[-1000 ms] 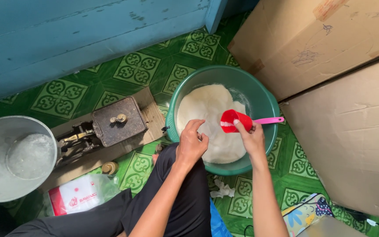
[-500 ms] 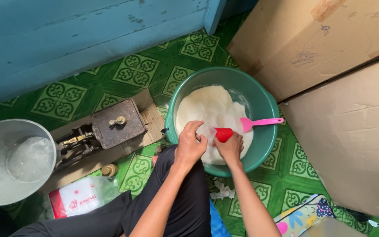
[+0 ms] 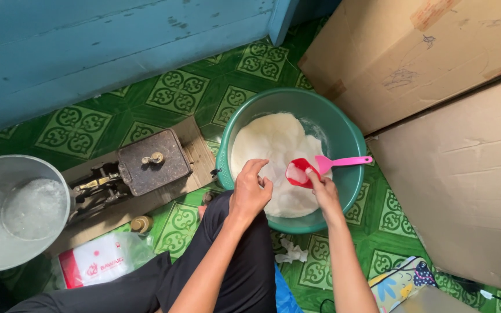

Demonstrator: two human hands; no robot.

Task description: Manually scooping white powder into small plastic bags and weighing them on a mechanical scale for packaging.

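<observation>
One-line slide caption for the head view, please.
Right hand tips a red scoop beside the left hand, over white grain in a green basin.

Green patterned floor tiles (image 3: 76, 124), blue plank wall (image 3: 88, 46), cardboard boxes (image 3: 447, 116).

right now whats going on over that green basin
A person crouches over a green basin of white grains. Their right hand tips a red scoop with a pink handle above the grains, while the left hand pinches what looks like a clear bag beside it. An old balance scale sits to the left.
</observation>
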